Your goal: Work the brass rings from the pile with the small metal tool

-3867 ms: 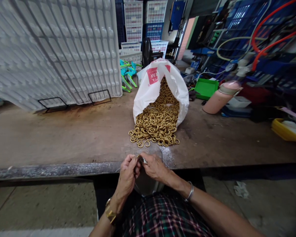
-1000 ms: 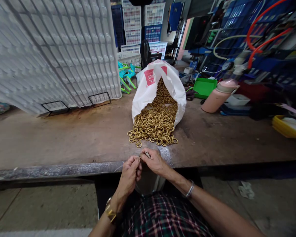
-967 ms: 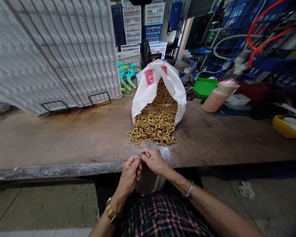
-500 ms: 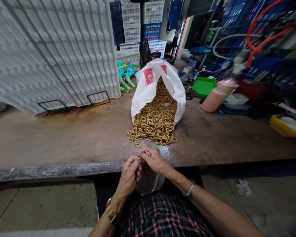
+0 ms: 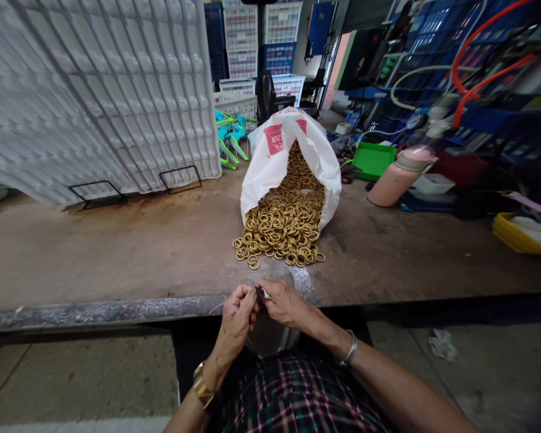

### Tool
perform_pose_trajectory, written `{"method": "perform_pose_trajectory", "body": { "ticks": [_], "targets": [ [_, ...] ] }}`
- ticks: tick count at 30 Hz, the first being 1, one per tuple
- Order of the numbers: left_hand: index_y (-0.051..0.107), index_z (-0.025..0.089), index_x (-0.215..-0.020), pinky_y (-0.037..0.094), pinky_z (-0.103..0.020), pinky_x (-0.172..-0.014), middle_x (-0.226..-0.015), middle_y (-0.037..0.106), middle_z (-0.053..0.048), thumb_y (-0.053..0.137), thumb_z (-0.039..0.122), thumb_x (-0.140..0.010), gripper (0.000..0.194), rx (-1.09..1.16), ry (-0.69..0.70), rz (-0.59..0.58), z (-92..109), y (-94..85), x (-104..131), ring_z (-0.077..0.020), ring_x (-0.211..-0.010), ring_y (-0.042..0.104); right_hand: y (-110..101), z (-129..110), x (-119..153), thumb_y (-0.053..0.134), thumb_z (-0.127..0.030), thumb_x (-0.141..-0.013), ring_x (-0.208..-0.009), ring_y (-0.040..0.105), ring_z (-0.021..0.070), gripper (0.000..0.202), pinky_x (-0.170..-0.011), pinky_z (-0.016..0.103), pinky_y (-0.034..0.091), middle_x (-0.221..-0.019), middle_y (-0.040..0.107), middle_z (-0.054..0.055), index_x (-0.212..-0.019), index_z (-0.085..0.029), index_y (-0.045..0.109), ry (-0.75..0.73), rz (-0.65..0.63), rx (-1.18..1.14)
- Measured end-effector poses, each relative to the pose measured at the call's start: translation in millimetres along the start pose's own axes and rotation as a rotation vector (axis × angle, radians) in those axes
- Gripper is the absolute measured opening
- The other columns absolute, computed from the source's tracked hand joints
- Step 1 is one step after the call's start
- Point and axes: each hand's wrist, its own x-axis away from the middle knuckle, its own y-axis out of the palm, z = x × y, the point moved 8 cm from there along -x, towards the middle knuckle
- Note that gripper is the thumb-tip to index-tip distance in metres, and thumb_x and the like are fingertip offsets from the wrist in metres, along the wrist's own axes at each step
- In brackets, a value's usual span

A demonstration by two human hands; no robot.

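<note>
My left hand (image 5: 238,316) is closed in a pinch just beyond the table's front edge. Its fingertips hide most of what they hold; half a second ago a small brass-coloured ring showed there. Against those fingertips, my right hand (image 5: 285,304) is closed on a small hand tool (image 5: 264,293) with a pale body and a dark tip, its exact kind too small to make out. Straight ahead, a heap of brass rings (image 5: 282,231) spills from the mouth of a white plastic bag (image 5: 264,171) with red print, lying on its side.
White ribbed panels (image 5: 153,90) lean over the left of the brown table (image 5: 94,258), by black wire stands (image 5: 180,178). To the right are a green tray (image 5: 373,161), a pink bottle (image 5: 394,183) and a yellow basket (image 5: 516,234). Crates (image 5: 282,24) are stacked behind.
My right hand has dropped slightly toward me, and the tool's dark tip now shows at my left fingertips. The brass-coloured piece between the hands is no longer visible. The heap looks the same.
</note>
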Motion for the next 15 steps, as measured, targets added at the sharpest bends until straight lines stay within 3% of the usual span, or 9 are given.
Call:
{"method": "perform_pose_trajectory", "body": {
  "ticks": [10, 15],
  "targets": [
    [0.043, 0.018, -0.062, 0.026, -0.016, -0.039, -0.050, 0.039, 0.007, 0.051, 0.049, -0.077, 0.035, -0.142, 0.103, 0.047, 10, -4.8, 7, -0.0048, -0.042, 0.033, 5, 2, -6, 0.040, -0.011, -0.074, -0.063, 0.056, 0.0164, 0.024, -0.054, 0.025, 0.028, -0.074, 0.065, 0.008, -0.089, -0.015, 0.057, 0.057, -0.169, 0.202],
    [0.043, 0.019, -0.068, 0.024, -0.015, -0.036, -0.053, 0.044, 0.006, 0.053, 0.044, -0.079, 0.029, 0.131, -0.017, -0.072, 7, 10.1, 16, -0.0041, -0.039, 0.032, -6, 19, -26, 0.041, -0.010, -0.074, -0.069, 0.058, 0.0182, 0.027, -0.058, 0.025, 0.030, -0.077, 0.065, 0.009, -0.098, -0.013, 0.053, 0.139, -0.049, 0.285]
  ]
}}
